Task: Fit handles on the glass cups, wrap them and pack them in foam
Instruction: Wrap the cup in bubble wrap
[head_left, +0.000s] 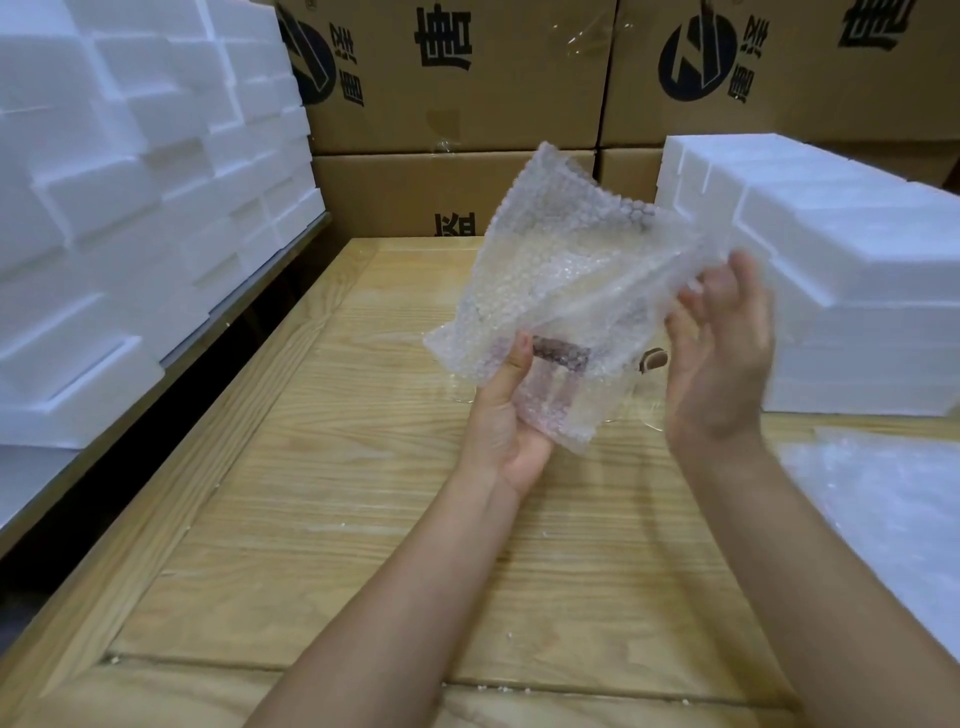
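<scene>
A sheet of bubble wrap (566, 270) is held up above the wooden table (291, 499), folded around a glass cup whose dark brown handle (558, 351) shows through it. My left hand (506, 415) grips the wrapped cup from below, thumb pressed on the wrap. My right hand (722, 353) holds the wrap's right edge with the fingertips. Behind them on the table stands another glass cup (649, 395) with a brown handle, mostly hidden by the wrap and my right hand.
White foam trays (841, 270) are stacked at the right, with more foam pieces (135, 208) piled high on the left. Printed cardboard boxes (467, 93) line the back. A stack of bubble wrap sheets (893, 525) lies at the right edge.
</scene>
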